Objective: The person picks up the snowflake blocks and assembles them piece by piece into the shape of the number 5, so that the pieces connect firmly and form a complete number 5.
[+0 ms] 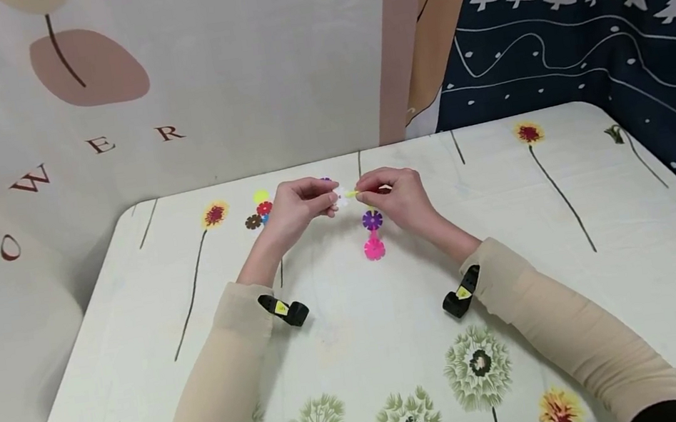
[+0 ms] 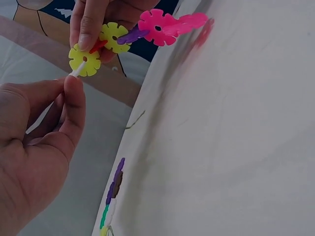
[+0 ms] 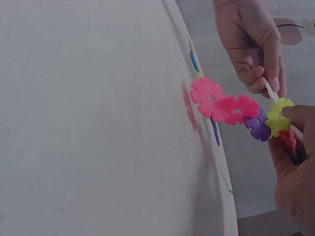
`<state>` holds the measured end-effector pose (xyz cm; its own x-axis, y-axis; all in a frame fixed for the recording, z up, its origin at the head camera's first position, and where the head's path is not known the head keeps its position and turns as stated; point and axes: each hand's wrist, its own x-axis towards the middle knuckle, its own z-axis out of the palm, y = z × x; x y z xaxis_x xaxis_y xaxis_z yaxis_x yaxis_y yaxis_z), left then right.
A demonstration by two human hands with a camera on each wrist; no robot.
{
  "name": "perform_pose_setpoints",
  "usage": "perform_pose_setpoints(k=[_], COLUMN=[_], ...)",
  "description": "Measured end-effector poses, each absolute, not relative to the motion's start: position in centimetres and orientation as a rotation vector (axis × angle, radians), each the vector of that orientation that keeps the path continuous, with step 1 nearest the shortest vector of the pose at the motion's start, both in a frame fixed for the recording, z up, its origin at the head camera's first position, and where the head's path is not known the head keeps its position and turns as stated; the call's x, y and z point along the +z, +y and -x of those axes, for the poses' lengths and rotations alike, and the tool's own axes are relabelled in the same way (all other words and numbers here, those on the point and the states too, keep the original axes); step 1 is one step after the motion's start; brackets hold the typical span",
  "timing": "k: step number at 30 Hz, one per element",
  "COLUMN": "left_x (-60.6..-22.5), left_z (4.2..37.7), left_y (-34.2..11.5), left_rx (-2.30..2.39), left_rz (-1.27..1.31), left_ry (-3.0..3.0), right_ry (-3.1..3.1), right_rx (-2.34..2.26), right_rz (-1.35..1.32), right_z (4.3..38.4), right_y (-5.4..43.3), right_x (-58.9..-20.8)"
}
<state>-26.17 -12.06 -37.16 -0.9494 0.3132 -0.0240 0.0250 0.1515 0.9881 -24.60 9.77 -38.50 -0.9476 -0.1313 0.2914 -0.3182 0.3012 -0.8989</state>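
My left hand (image 1: pixel 299 209) pinches a white notched disc (image 1: pixel 342 197) between thumb and finger. In the left wrist view this disc is edge-on, its tip meeting a yellow flower-shaped disc (image 2: pixel 84 61); how deeply they interlock cannot be told. My right hand (image 1: pixel 401 198) pinches a chain of linked plastic discs near that yellow end. From there the chain runs through a red disc (image 2: pixel 98 46), a second yellow disc (image 2: pixel 115 37) and a purple disc (image 1: pixel 372 220). Two pink discs, one face-on (image 2: pixel 157 27), form its other end. Fingers partly cover the red disc.
Left of my left hand, several discs lie on the table, among them a yellow one (image 1: pixel 261 196), a red one (image 1: pixel 264 208) and a brown one (image 1: pixel 254 221). A flower-print cloth (image 1: pixel 354 324) covers the table. Behind stands a patterned curtain (image 1: pixel 266 69).
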Motion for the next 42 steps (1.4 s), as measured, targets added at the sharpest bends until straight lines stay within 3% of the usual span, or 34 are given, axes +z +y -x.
perform_pose_setpoints(k=[30, 42], left_x=[-37.8, -37.0], left_z=[26.1, 26.7], left_y=[-13.0, -17.4], left_rx=[1.989, 2.021], left_rz=[-0.317, -0.244], left_ry=[2.113, 2.274], right_ry=[-2.514, -2.576], right_rx=[1.740, 1.697], right_rz=[-0.535, -0.503], right_z=[25.0, 25.1], right_y=[8.2, 8.6], right_x=[-39.2, -39.1])
